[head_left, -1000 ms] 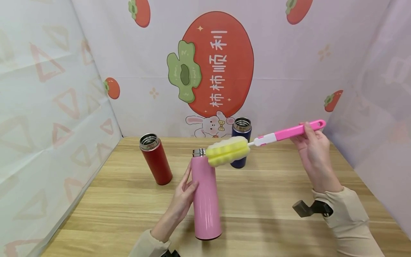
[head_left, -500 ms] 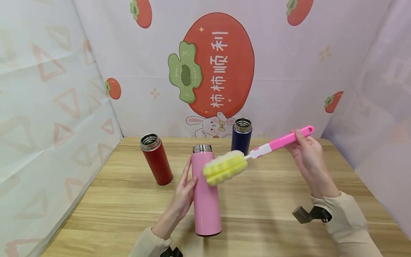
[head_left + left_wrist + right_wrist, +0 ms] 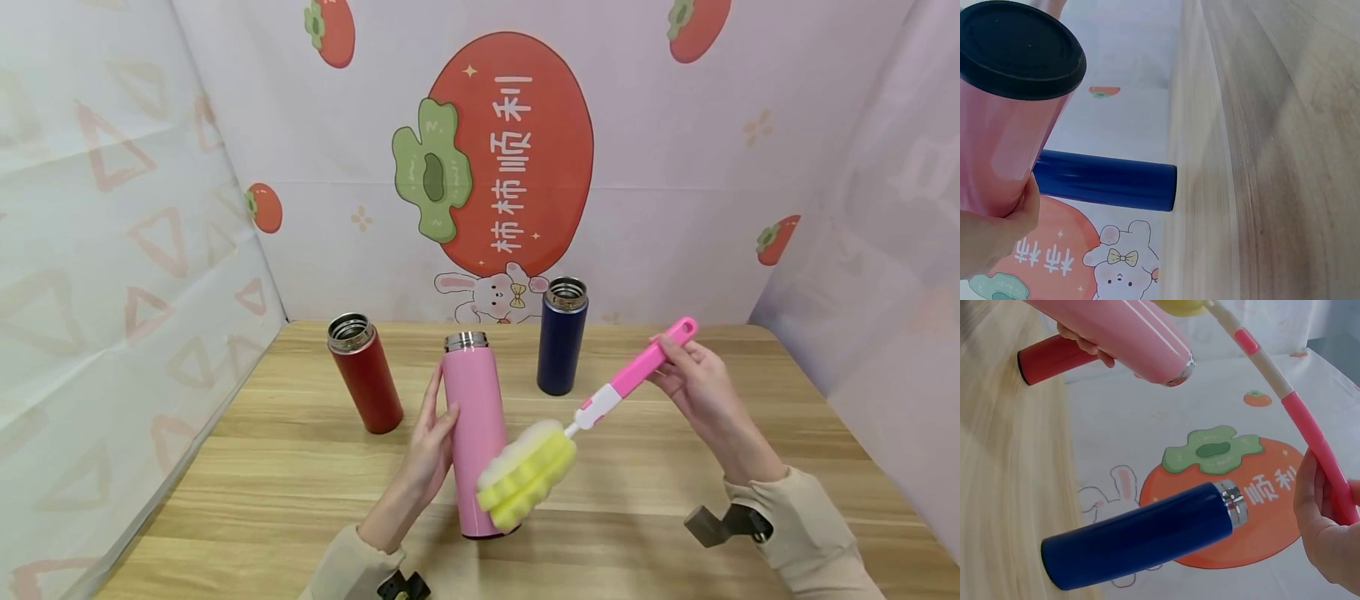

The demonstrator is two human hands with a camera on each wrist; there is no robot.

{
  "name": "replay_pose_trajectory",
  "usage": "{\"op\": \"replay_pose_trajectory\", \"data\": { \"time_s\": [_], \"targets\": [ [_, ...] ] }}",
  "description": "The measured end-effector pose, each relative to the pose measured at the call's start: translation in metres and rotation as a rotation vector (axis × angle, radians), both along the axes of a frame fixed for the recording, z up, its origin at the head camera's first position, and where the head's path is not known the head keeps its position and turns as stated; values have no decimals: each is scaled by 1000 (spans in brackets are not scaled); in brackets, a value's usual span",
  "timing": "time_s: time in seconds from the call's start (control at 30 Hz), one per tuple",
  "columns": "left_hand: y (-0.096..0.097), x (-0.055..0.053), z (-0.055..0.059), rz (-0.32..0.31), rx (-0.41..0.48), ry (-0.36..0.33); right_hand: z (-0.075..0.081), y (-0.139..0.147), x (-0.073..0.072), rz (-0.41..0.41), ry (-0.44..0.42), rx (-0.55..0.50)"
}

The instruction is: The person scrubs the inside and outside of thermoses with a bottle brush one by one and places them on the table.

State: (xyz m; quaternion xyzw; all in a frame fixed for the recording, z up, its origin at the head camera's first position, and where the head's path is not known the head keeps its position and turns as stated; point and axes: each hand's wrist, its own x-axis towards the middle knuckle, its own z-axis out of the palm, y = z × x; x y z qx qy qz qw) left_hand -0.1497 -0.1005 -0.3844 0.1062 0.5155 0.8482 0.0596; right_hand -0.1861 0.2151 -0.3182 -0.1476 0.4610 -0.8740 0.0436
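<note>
Far left: white cloth, faint red triangle outlines, hanging well left of both hands.

Red bottle: upright on the surface, left of the left fingers, clear of them. Steel-necked, mouth uncovered.

Left hand: fingers wrapped round the pink bottle, thumb along its near side, opened just to its width. Bottle tilted, steel neck above the fingers, base below and lifted. Left wrist view: faint marks on the black base, too small to read.

Backdrop beyond both hands: pale cloth with a large persimmon print, white characters 柿柿顺利 running bottom to top. Rabbit print with yellow bow below it.

Brush: white-and-yellow sponge head down-left of the right fingers, overlapping the pink bottle's lower part in the head view; contact unclear. White shaft, pink handle.

Blue bottle: upright on the surface, left of the right fingers and apart. Plain on the side seen.

Right hand: fingers pinched on the pink handle, closed to its thickness, holed end projecting past them.

Surface: pale wood grain, running under both hands.
</note>
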Motion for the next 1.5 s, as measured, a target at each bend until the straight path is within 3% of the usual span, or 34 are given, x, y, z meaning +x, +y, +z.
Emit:
{"op": "replay_pose_trajectory", "data": {
  "time_s": [0.2,0.57,0.93,1.27,1.5],
  "targets": [
    [0,0,-1,-6,9,-11,-2,-3,0,6,-2,20],
    [0,5,-4,-61,-33,-43,4,-2,-9,-139,-52,-47],
    [-2,9,-6,-146,-28,-53,17,-2,-15,-214,-72,-92],
    [-3,12,-7,-149,-47,-50,25,-1,-18,-264,-111,-167],
    [-2,14,-8,-139,-80,-73,28,0,-18,-287,-89,-167]
  ]
}}
